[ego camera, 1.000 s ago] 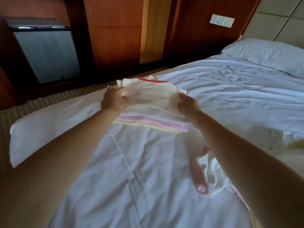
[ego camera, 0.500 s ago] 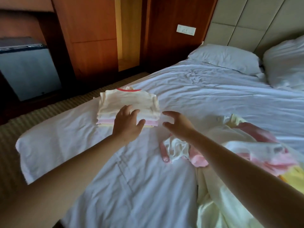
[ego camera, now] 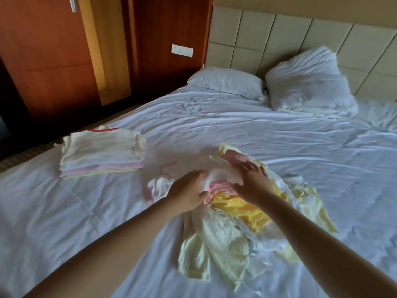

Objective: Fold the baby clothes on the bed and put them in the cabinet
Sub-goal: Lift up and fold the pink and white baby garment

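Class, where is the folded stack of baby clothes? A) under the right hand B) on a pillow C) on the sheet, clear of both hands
C: the folded stack lies on the sheet; the left hand and right hand are at the unfolded pile.

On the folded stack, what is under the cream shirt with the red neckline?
Under the cream shirt, edges of more folded cream pieces show, then a pink layer and a pale yellow layer lowest, on the white sheet. Their fronts and number are covered.
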Tool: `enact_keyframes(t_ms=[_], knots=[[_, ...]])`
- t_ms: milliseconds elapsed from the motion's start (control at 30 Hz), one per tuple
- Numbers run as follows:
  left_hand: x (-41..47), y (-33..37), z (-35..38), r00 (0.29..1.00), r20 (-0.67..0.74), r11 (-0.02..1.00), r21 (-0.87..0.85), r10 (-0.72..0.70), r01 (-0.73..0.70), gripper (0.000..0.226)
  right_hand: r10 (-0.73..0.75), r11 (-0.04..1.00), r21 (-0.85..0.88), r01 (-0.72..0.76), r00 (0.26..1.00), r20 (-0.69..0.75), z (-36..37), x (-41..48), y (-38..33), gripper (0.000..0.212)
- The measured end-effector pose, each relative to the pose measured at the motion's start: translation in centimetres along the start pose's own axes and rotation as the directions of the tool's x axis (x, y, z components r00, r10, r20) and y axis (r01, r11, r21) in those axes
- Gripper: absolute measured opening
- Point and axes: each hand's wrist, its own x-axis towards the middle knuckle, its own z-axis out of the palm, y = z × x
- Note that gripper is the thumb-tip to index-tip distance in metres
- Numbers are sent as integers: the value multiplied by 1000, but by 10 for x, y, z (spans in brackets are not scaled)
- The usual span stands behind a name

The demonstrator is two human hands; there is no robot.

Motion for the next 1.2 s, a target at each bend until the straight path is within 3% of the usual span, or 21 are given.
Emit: enact_keyframes(t_ms=[100, 200, 300, 367, 567, 833, 967, 1100, 1200], knots=[[8, 4, 23, 998, -2, 996, 71, -60, 60, 48, 31, 994, 102, -37, 998, 53, 8, -7, 18, 55], [8, 4, 27, 991, -70, 966, 225, -113, 126, 30, 12, 996, 89, -11, 1000, -13, 11, -14, 25, 41], [6, 5, 17, 979, -151, 987, 67, -133, 144, 16, 42, 991, 130, -33, 997, -64, 0, -22, 28, 32], [2, 15, 0, 957, -227, 980, -120, -183, 159, 20, 42, 958, 286, -6, 992, -121, -14, -30, 30, 27], [-17, 75, -67, 941, -334, 927, -368, -59, -73, 36, 39, 780, 610, 138, 962, -268, -86, -72, 26, 20], [-54, 207, -144, 886, -453, 862, -408, 96, -302, 36, 115, 594, 738, 319, 874, -471, -197, -173, 40, 17], [-67, 263, -154, 880, -452, 842, -411, 145, -350, 45, 164, 506, 769, 392, 831, -531, -242, -226, 60, 10], [-69, 305, -145, 909, -342, 788, -480, 237, -386, 40, 150, 325, 856, 401, 872, -466, -274, -275, 92, 17], [-72, 318, -122, 944, -172, 746, -579, 282, -328, 55, 162, 404, 846, 349, 882, -442, -276, -306, 118, 18]])
